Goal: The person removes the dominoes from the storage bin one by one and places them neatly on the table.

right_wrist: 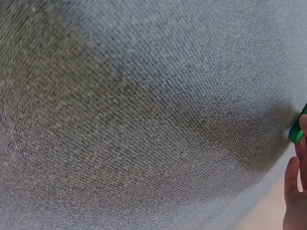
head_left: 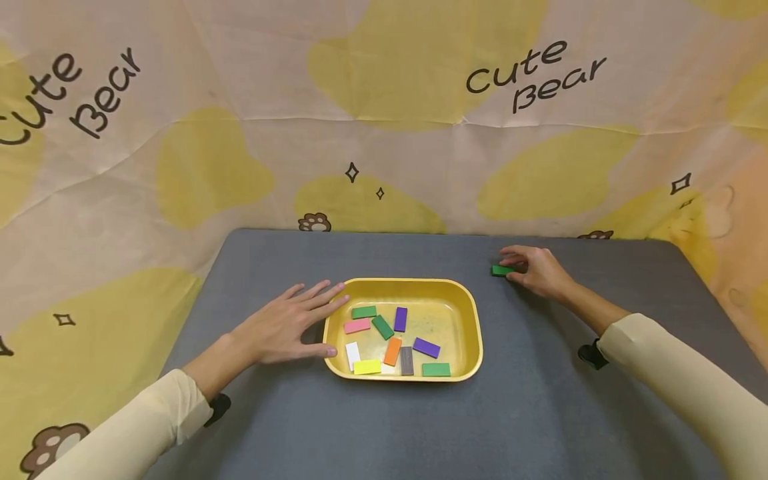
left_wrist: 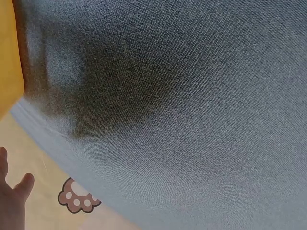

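A yellow tray (head_left: 469,313) sits mid-table and holds several flat coloured blocks, among them an orange block (head_left: 393,351) and a purple block (head_left: 400,319). My left hand (head_left: 288,325) lies open with straight fingers against the tray's left rim. My right hand (head_left: 534,268) is at the far right of the table, fingers curled on a green block (head_left: 499,270) that rests on the cloth. In the right wrist view only the green block's edge (right_wrist: 296,133) and fingers (right_wrist: 295,191) show at the right border. Fingertips (left_wrist: 14,196) show low left in the left wrist view.
A grey cloth (head_left: 528,413) covers the table. A cream and yellow printed backdrop (head_left: 384,120) hangs behind and drapes down both sides. The table's back edge runs just beyond the right hand.
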`<control>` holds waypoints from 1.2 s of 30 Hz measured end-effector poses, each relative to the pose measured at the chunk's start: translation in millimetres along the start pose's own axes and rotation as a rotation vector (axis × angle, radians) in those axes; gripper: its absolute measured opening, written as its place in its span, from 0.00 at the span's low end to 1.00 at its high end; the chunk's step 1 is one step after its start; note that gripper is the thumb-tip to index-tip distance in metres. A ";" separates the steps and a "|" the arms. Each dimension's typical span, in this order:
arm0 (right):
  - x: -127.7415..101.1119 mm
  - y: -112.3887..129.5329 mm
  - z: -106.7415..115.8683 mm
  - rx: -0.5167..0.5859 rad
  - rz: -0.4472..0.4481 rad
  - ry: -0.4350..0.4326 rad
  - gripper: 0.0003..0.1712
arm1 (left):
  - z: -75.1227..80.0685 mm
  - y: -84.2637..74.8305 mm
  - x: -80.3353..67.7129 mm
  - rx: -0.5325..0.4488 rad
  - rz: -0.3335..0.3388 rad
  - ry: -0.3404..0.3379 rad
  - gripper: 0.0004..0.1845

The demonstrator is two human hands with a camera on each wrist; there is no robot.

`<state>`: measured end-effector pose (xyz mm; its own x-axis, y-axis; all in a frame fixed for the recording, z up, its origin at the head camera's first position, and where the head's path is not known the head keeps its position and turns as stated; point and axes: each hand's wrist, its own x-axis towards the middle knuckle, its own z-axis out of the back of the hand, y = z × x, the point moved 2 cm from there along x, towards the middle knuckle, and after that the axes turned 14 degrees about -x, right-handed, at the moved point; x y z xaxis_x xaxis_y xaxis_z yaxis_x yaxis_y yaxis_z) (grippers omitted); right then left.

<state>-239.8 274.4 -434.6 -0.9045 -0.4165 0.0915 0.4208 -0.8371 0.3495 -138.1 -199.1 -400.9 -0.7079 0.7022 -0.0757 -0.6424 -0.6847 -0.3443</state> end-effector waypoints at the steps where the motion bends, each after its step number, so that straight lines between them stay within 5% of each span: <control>1: 0.0 -0.4 -0.1 -0.001 -0.002 0.001 0.28 | -0.2 -0.2 -0.2 -0.001 0.001 0.000 0.49; 18: -3.6 10.1 12.0 0.013 -0.010 0.002 0.31 | -2.8 -1.8 -0.1 0.017 -0.004 -0.002 0.50; 26: 2.2 55.0 24.0 0.078 0.104 -0.012 0.32 | -2.3 -1.4 -2.0 0.009 -0.006 -0.006 0.49; 36: -1.8 118.7 20.4 0.162 0.230 0.118 0.34 | -2.8 -1.1 -2.6 0.017 -0.023 -0.013 0.49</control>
<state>-189.6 183.0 -374.2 -0.7687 -0.6346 0.0799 0.5884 -0.6527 0.4773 -134.8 -199.6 -402.9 -0.6967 0.7152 -0.0560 -0.6633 -0.6720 -0.3294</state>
